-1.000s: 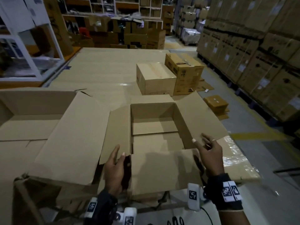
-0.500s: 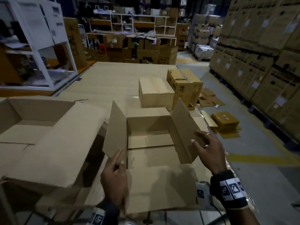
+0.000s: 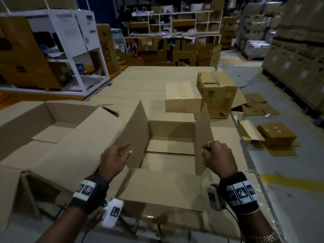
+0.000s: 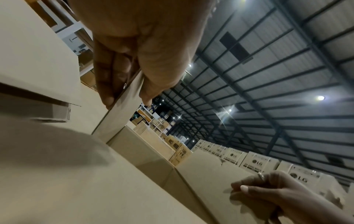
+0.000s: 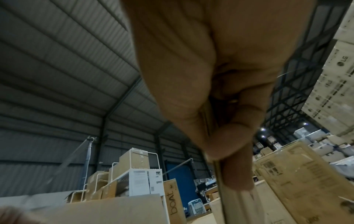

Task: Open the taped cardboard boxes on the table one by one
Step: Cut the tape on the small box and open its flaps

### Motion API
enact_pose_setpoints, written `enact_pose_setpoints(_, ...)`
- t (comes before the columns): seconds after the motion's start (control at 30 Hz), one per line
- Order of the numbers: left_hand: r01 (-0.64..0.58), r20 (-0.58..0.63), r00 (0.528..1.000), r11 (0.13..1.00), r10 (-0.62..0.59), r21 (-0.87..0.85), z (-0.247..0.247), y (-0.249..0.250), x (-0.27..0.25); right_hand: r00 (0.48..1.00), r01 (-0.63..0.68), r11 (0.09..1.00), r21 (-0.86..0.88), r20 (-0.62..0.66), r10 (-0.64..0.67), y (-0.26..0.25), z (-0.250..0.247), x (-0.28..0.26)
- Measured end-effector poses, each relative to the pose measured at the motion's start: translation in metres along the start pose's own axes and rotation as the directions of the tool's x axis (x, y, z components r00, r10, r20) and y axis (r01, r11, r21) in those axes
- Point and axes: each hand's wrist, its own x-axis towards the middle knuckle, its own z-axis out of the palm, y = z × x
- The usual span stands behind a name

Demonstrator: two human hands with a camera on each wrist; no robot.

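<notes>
Head view: an open box (image 3: pixel 171 148) of plain matte corrugated card sits on the table (image 3: pixel 140 81), its two side flaps standing nearly upright. Left hand (image 3: pixel 114 159) pinches the left flap (image 3: pixel 135 130) at its near edge; in the left wrist view the thumb (image 4: pixel 161 72) lies on one face and the fingers (image 4: pixel 109 84) on the other, with the thin board between them. Right hand (image 3: pixel 217 156) grips the right flap (image 3: pixel 202 137) the same way, fingers curled round its edge, a ring on one finger. Between the two hands the box's rectangular hollow shows a bare floor of two folded panels meeting at a seam. Below the wrists the near flap (image 3: pixel 163 188) lies flat and outward. Left of the left fingers a larger open box (image 3: pixel 57 130) spreads its wide flaps. Beyond the fingertips two closed boxes (image 3: pixel 183 97) stand side by side, glossy tape shining on their tops
</notes>
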Motion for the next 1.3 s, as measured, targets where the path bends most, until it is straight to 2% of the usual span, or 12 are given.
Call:
enact_pose_setpoints(0.13, -0.074, 0.009, 0.997, 0.996, 0.074, 0.058, -0.003, -0.003, 0.007, 0.998, 0.056, 0.998, 0.037, -0.044, -0.054, -0.004, 0.0, 0.0)
enact_pose_setpoints(0.27, -0.129, -0.075, 0.989, 0.991, 0.13, 0.019, -0.021, -0.004, 0.005, 0.991, 0.077, 0.992, 0.103, -0.12, -0.065, -0.013, -0.009, -0.004)
enact_pose_setpoints(0.57, -0.12, -0.309, 0.949, 0.975, 0.058, -0.185, -0.114, -0.035, 0.014, 0.93, 0.278, 0.92, 0.276, -0.315, -0.186, -0.073, -0.048, 0.0)
enact_pose_setpoints(0.8, -0.156, -0.383, 0.924, 0.906, -0.008, -0.394, -0.178, -0.083, 0.022, 0.861, 0.429, 0.844, 0.322, -0.427, -0.275, -0.162, -0.046, 0.008)
enact_pose_setpoints(0.9, -0.146, -0.401, 0.915, 0.889, -0.045, -0.433, -0.208, -0.107, 0.019, 0.834, 0.474, 0.832, 0.287, -0.449, -0.321, -0.207, -0.035, 0.006)
enact_pose_setpoints(1.0, -0.148, -0.454, 0.89, 0.909, -0.049, -0.389, -0.244, -0.143, 0.017, 0.811, 0.507, 0.825, 0.249, -0.463, -0.358, -0.252, -0.018, 0.003)
enact_pose_setpoints(1.13, -0.135, -0.516, 0.856, 0.968, 0.006, -0.212, -0.288, -0.185, 0.013, 0.779, 0.561, 0.785, 0.262, -0.487, -0.395, -0.31, 0.007, -0.005)
enact_pose_setpoints(1.3, -0.138, -0.526, 0.85, 0.968, 0.006, -0.211, -0.33, -0.247, 0.016, 0.76, 0.595, 0.744, 0.305, -0.515, -0.396, -0.369, 0.041, -0.008)
